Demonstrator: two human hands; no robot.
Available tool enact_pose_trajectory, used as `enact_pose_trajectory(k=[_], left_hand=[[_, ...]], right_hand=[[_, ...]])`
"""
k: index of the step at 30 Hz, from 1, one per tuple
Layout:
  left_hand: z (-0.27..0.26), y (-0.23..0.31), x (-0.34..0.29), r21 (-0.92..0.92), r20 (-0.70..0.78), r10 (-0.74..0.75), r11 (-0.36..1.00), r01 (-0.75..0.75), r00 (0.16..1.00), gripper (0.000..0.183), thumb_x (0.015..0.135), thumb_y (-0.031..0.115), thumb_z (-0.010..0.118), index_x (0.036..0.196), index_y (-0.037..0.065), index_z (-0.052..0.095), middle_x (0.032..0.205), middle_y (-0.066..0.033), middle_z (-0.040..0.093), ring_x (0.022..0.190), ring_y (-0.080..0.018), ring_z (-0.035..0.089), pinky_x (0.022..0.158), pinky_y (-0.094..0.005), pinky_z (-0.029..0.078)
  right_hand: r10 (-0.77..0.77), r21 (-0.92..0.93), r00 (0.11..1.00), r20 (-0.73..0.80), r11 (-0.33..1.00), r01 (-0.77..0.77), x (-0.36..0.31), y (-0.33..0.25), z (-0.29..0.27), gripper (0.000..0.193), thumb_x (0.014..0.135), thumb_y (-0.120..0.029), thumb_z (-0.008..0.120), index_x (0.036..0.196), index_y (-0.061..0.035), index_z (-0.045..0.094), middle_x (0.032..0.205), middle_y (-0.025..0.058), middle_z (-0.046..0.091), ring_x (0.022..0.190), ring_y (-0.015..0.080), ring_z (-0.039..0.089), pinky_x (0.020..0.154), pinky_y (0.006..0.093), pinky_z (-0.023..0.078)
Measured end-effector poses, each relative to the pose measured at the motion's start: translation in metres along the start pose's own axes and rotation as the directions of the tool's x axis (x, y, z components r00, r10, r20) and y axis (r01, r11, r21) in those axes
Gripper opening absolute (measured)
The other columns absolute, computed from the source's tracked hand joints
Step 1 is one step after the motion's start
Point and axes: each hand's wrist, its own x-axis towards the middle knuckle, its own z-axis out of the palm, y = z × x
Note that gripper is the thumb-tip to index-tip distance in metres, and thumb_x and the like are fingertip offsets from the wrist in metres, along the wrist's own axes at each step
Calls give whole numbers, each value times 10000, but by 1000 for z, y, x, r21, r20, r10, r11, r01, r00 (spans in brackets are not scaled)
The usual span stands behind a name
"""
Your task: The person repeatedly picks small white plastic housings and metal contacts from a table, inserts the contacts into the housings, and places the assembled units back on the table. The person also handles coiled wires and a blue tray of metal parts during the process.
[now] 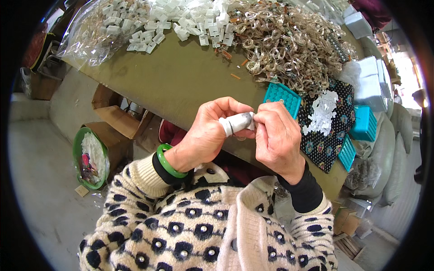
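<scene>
Both my hands meet at chest height over the near edge of the table. My left hand [209,128] is closed, and a white finger cover [237,123] with a dark band round it sits on one of its fingers. Beside the tip of that cover, the fingers of my right hand [279,137] are pinched together. Between the two hands is a tiny pale bit, too small and too covered by the fingertips to name. A green bangle [170,161] circles my left wrist.
Coiled clear wires [289,40] heap up at the back right, white plastic cases [194,22] at the back middle. A teal tray [284,97] lies beyond my right hand. White paper pieces [322,113] lie on a patterned black cloth [341,113]. A green basin [103,169] stands left.
</scene>
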Motion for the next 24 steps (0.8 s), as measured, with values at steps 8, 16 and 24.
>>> enact_pose_trajectory(k=[8, 16, 24], left_hand=[[-34, 33, 2, -326, -25, -93, 942, 80, 995, 257, 999, 109, 530, 1242, 34, 571, 1132, -245, 656, 925, -328, 713, 750, -398, 626], [-46, 37, 1, -208, -96, -47, 978, 26, 994, 210, 970, 119, 603, 1158, 25, 595, 1075, -237, 677, 806, -266, 722, 647, -322, 615], [-41, 37, -3, -98, -139, 35, 994, -49, 990, 167, 962, 68, 588, 1122, 20, 596, 1007, -179, 677, 777, -200, 697, 614, -293, 595]], right_hand=[[-7, -95, 998, 67, 995, 14, 70, 39, 31, 102, 825, 5, 620, 920, -14, 589, 861, 137, 603, 804, 324, 612, 693, 402, 500], [-86, -419, 982, 171, 895, 152, 95, 66, 79, 101, 811, 13, 624, 888, -8, 561, 842, 148, 588, 807, 318, 620, 712, 398, 528], [567, 542, 797, 209, 611, -577, 48, 18, 45, 81, 923, -35, 644, 987, 9, 621, 854, 59, 679, 677, 116, 623, 590, 231, 480]])
